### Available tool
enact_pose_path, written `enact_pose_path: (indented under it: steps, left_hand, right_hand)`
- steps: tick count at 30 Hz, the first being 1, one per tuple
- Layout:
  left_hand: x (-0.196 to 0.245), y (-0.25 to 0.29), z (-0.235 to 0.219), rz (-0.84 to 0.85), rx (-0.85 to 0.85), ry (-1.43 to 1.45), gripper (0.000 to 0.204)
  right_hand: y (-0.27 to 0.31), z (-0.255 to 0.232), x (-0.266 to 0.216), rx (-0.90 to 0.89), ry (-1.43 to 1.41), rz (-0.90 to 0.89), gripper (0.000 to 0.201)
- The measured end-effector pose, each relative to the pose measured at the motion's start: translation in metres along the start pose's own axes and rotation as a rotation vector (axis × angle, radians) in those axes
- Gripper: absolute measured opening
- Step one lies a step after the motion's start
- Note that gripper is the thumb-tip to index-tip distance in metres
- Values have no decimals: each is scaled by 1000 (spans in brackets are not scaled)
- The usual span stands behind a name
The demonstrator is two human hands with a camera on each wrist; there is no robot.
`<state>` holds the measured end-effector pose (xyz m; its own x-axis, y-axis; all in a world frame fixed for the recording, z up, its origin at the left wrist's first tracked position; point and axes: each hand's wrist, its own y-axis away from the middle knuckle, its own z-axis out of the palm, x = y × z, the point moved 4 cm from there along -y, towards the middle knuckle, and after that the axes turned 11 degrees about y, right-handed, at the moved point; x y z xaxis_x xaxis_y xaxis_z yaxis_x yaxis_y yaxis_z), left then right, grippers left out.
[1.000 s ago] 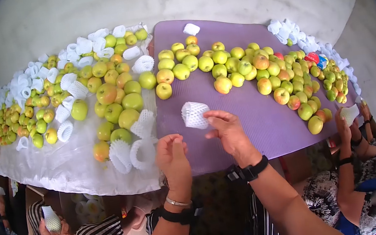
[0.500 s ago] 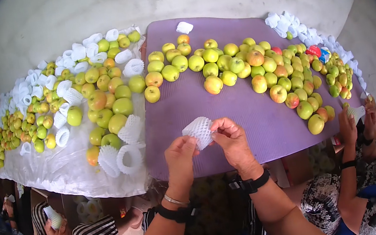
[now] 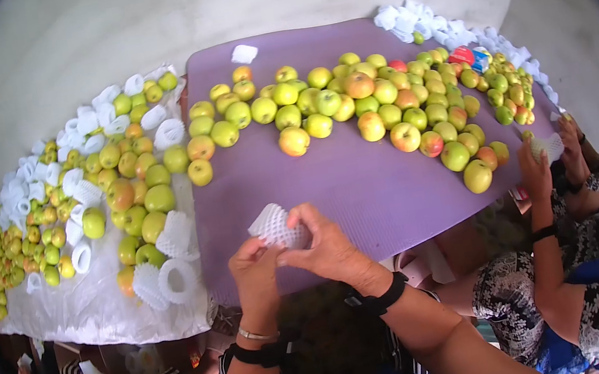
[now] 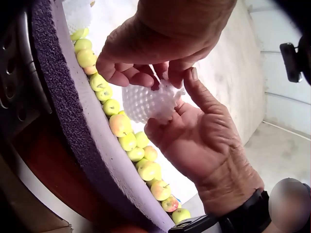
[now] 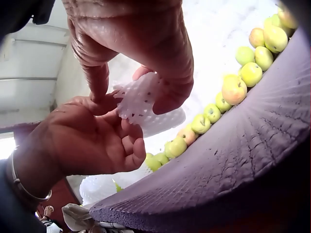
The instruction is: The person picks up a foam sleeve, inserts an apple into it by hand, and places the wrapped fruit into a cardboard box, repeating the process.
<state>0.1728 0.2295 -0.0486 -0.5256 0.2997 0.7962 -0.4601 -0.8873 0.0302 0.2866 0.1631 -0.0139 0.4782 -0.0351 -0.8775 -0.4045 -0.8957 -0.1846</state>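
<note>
A white foam fruit net (image 3: 271, 224) is held between my two hands, above the front of the purple mat (image 3: 292, 188). My left hand (image 3: 255, 275) pinches its near edge with thumb and fingers. On the other side, my right hand (image 3: 328, 246) grips the net, thumb and fingers curled at the same end. In the left wrist view the foam net (image 4: 146, 103) bulges out beyond the fingers, its mesh dimpled. The right wrist view shows the net's ragged edge (image 5: 127, 103) between both hands' fingertips. No apple shows inside the net.
Green and reddish apples (image 3: 360, 85) lie in a long band across the mat. Left of it, a white sheet (image 3: 94, 318) bears apples and loose foam nets (image 3: 175, 233). More nets (image 3: 421, 18) line the back right. Other people sit at both sides, one hand (image 3: 535, 167) holding a netted apple.
My left hand has come to the foam net, which the right hand alone held at first. Both hands now hold it, further left in view. The head view has shifted rightward.
</note>
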Motion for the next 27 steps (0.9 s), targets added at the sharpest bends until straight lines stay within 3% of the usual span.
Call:
enact_pose_path:
  steps: [5,8,11,13,20,26,27]
  left_hand:
    - [8,2,1,-23,-28,-10,6]
    - [8,3,2,2,-32,-48,4]
    - [9,4,0,46,-26,-54,5]
    - [9,3,-4,48,-45,-47,7]
    - [2,5,1,-65,-106,-66,10]
    - [4,5,-5,-235,-103,63,6]
    - [4,4,-8,-237,-85,109,8]
  right_hand:
    - [2,4,6,-23,30,1,38]
    - [1,6,11,76,12,-93,31]
    - [0,4,14,-28,-114,-15,29]
    - [0,5,20,29,-138,-13,27]
    - [-1,-5,23,319,13,-43,20]
    - [-6,-10,41,246,-427,198,14]
    - [-6,-11,39,270,-307,126,13]
